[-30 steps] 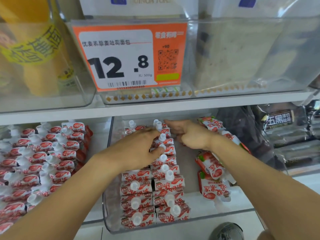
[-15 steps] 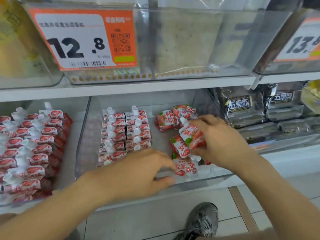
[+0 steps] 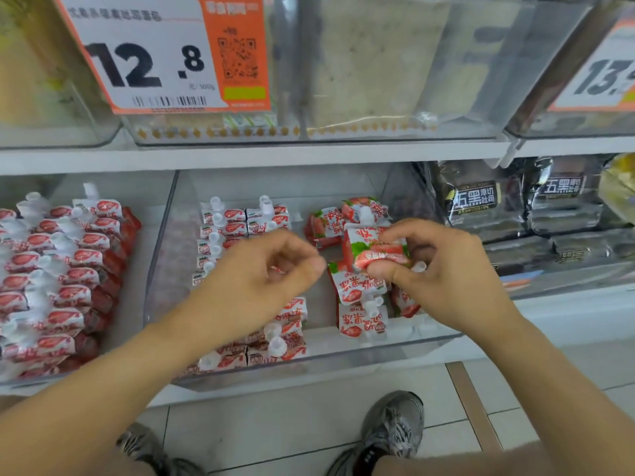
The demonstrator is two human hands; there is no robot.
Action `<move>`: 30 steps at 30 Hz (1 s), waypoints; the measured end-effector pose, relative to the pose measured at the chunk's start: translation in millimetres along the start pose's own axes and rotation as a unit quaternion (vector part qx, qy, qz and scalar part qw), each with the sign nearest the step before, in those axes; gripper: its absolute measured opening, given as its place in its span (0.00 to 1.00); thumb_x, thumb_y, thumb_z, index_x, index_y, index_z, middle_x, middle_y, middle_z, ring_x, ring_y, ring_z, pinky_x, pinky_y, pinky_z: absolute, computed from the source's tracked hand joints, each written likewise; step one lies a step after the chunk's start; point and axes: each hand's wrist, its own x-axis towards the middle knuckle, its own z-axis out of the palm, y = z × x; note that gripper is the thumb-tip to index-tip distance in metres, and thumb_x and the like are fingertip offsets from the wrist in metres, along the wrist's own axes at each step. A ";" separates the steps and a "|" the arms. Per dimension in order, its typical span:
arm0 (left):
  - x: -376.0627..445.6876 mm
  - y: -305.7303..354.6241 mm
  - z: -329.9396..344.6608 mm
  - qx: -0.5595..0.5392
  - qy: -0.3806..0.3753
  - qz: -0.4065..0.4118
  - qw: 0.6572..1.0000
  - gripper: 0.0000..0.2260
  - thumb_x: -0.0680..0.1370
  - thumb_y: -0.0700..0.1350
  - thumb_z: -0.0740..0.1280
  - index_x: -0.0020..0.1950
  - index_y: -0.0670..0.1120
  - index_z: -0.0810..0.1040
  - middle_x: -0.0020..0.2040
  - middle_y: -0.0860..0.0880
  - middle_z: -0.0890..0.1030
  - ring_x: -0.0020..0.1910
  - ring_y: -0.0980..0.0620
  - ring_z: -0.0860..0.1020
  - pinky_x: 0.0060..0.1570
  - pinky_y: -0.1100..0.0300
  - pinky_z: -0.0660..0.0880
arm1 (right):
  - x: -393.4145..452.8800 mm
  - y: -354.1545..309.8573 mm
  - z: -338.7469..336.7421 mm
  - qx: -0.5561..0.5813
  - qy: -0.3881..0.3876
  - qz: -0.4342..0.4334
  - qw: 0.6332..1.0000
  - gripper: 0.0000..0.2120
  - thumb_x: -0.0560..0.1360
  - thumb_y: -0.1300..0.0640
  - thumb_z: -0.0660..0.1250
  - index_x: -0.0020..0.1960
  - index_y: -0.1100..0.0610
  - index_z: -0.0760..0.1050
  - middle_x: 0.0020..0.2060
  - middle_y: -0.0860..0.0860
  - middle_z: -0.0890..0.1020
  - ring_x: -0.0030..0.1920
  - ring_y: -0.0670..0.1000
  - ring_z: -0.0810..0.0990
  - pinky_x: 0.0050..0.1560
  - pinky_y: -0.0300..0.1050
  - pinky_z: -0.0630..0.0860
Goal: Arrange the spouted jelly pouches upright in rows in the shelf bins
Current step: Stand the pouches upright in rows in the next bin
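Standing close to the shelf, the person has both grey sneakers point(image 3: 395, 431) on the tiled floor just below the clear middle bin point(image 3: 161, 269), so both arms reach into it easily. Along the bin's front edge and up its left side, two rows of strawberry jelly pouches point(image 3: 226, 231) stand upright with white spouts up. The left hand point(image 3: 261, 273) hovers over those rows with fingers loosely curled and thumb near the fingertips; it appears to hold nothing, probably waiting to receive or steady the next pouch. The right hand point(image 3: 443, 273) pinches a single pouch point(image 3: 378, 250) between thumb and fingers, raised above the bin's right side with its spout pointing down towards the wrist (it likely needs turning before it can stand). Under and behind it, loose pouches point(image 3: 360, 304) lie flat in a jumble from the front right edge towards the back wall, not yet sorted. The left bin point(image 3: 68, 269) is packed with the same product. Farther right sit dark bread packs point(image 3: 481, 207), and on the upper shelf hangs an orange price tag point(image 3: 165, 53).

Half a second earlier the left hand lay flat near the bin's front edge; now it has lifted and curled. The right hand has raised its pouch higher and nearer the left hand, and the camera has moved closer to the shelf.
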 end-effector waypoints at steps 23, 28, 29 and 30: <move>17.6 -2.3 -36.5 0.030 -0.028 0.010 0.999 0.16 0.70 0.59 0.72 0.52 0.51 0.79 0.44 0.51 0.85 0.44 0.51 0.84 0.48 0.46 0.79 | 31.1 17.8 55.6 -0.305 -0.291 -0.060 0.905 0.44 0.61 0.45 0.82 0.72 0.36 0.66 0.70 0.46 0.64 0.68 0.54 0.70 0.66 0.54 0.73; 24.9 -6.7 -43.6 0.040 -0.025 0.020 0.999 0.17 0.68 0.60 0.71 0.52 0.53 0.78 0.45 0.50 0.85 0.44 0.49 0.84 0.48 0.45 0.79 | 41.4 10.8 45.8 -0.147 -0.198 -0.081 0.966 0.12 0.77 0.46 0.69 0.60 0.44 0.80 0.55 0.38 0.82 0.51 0.37 0.77 0.51 0.37 0.76; 26.4 -7.5 -46.5 0.044 -0.017 0.021 0.999 0.16 0.70 0.60 0.72 0.52 0.53 0.78 0.44 0.49 0.85 0.44 0.49 0.83 0.48 0.45 0.79 | 42.7 6.6 44.6 -0.136 -0.162 -0.066 0.975 0.13 0.78 0.44 0.68 0.61 0.45 0.80 0.52 0.39 0.83 0.48 0.37 0.78 0.47 0.34 0.75; 27.5 -8.0 -49.0 0.050 -0.008 0.021 0.998 0.15 0.71 0.58 0.72 0.52 0.53 0.78 0.43 0.49 0.85 0.43 0.49 0.83 0.47 0.45 0.79 | 43.6 1.9 44.1 -0.129 -0.135 -0.056 0.981 0.15 0.77 0.43 0.68 0.61 0.46 0.80 0.51 0.40 0.84 0.47 0.38 0.79 0.46 0.33 0.76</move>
